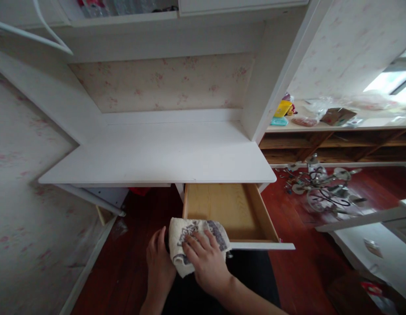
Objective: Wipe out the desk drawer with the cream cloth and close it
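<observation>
A cream towel (180, 234) with grey-brown markings is draped over the left part of a drawer's front edge. My right hand (208, 262) presses on the towel from above, its fingers bent slightly over the cloth. At the towel's left edge, my left hand (160, 258) is closed with its fingers curled; what it grips is hidden there, beside the covered left end of the drawer front. The drawer (219, 205) is pulled out from under the white desk (157, 157), showing its bare wooden bottom. Its white front panel (262, 246) shows to the right of the towel.
Above the desk is a shelf (124, 19) with plastic-wrapped things. A white cable (48, 39) hangs at upper left. On the red floor to the right lies a chandelier (327, 183). Behind it, a low wooden shelf unit (295, 142) carries bags and a box (337, 116).
</observation>
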### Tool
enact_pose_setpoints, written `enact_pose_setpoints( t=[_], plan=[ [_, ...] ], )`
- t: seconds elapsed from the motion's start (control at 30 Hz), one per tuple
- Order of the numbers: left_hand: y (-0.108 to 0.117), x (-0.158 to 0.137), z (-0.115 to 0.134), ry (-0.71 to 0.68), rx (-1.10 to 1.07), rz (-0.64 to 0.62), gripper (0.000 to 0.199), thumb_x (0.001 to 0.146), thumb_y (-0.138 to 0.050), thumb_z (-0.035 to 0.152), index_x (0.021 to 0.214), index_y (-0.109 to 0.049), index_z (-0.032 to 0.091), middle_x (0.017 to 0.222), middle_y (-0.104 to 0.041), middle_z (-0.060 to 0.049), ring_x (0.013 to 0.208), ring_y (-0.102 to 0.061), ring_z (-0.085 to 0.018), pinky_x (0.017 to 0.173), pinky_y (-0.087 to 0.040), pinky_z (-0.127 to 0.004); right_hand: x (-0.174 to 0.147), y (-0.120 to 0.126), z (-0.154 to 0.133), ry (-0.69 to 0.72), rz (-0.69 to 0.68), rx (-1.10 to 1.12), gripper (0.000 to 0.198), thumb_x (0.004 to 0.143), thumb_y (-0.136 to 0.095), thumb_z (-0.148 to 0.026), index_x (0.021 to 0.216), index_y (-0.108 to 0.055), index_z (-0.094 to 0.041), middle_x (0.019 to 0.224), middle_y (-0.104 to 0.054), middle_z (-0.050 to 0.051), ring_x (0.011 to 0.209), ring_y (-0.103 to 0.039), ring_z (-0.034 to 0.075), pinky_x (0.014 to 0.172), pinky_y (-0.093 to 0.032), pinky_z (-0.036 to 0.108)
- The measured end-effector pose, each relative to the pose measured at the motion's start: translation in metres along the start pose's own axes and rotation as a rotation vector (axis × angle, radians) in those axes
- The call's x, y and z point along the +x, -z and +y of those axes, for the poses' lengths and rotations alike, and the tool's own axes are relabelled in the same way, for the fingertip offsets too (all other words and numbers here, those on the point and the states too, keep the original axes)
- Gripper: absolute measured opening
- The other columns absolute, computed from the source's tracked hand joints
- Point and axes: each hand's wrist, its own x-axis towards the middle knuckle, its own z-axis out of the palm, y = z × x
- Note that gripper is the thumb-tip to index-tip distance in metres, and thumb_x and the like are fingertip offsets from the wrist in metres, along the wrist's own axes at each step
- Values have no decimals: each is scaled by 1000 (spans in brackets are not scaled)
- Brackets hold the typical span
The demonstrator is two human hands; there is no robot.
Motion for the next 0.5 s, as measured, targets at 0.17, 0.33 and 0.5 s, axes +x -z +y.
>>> enact_pose_setpoints(
  t=[0.17,0.33,0.5],
  plan=[
    [3,7,7,69,-5,-46,82,75,-71,48,143,-36,18,137,-45,-17,126,-45,-36,101,-42,-54,-60,43,62,-190,-19,-141,65,69,-47,-8,130,-59,-24,136,-60,3,128,-49,24,116,-19,44],
    [6,16,7,4,-8,-99,82,78,-69,49,145,-35,19,141,-43,-18,130,-43,-36,101,-43,-54,-135,96,148,-315,32,-301,58,70,-45,-11,125,-63,-19,126,-65,10,119,-58,26,104,-42,42],
    [6,41,11,-107,57,-128,79,79,-69,46,146,-37,19,145,-43,-15,132,-43,-34,106,-40,-51,-188,133,198,-723,340,-198,47,84,-43,-33,124,-63,-20,102,-72,17,92,-70,30,72,-55,40]
  ],
)
